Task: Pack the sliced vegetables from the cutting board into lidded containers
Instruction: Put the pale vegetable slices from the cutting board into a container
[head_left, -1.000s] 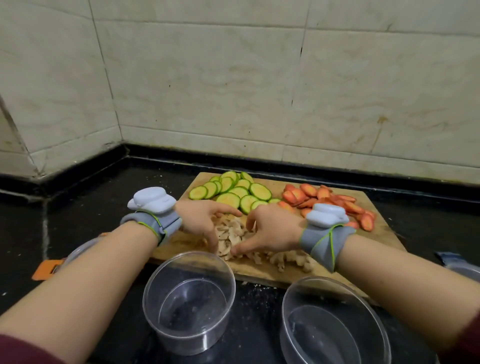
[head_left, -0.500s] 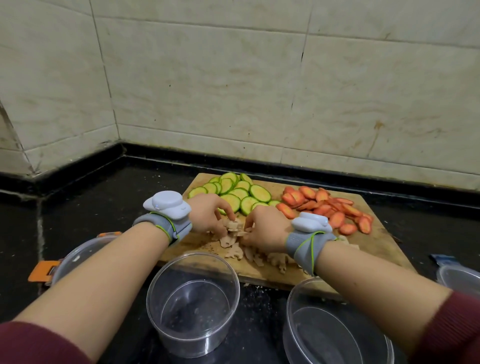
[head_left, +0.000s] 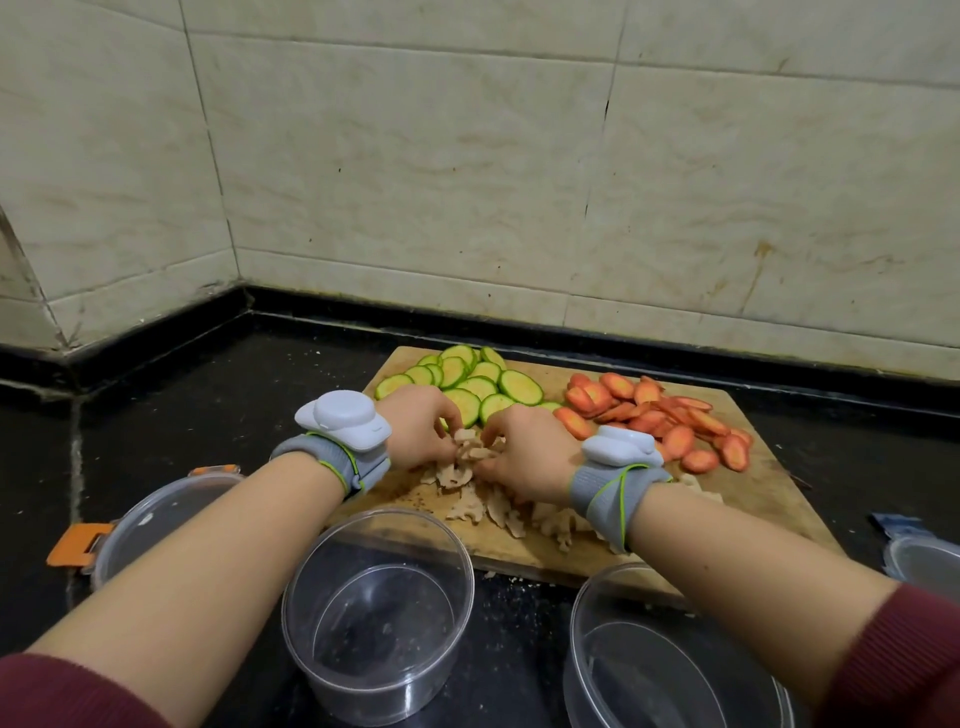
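A wooden cutting board (head_left: 769, 483) lies on the black counter. It carries green zucchini slices (head_left: 483, 387) at the back left, orange carrot slices (head_left: 654, 415) at the back right and pale beige slices (head_left: 483, 501) at the front. My left hand (head_left: 418, 434) and my right hand (head_left: 524, 457) face each other over the beige pile, fingers curled round a bunch of slices held between them. Two clear round containers stand in front of the board: a small container (head_left: 379, 608) in the middle and a wide container (head_left: 670, 660) under my right forearm.
A clear lid with orange clips (head_left: 145, 519) lies at the left under my left forearm. Another lid with a blue clip (head_left: 919, 551) sits at the right edge. Tiled walls meet in a corner behind the counter. Crumbs dot the counter near the board.
Both hands have closed in from the sides of the beige pile, gathered slices between them and raised the bunch a little off the board.
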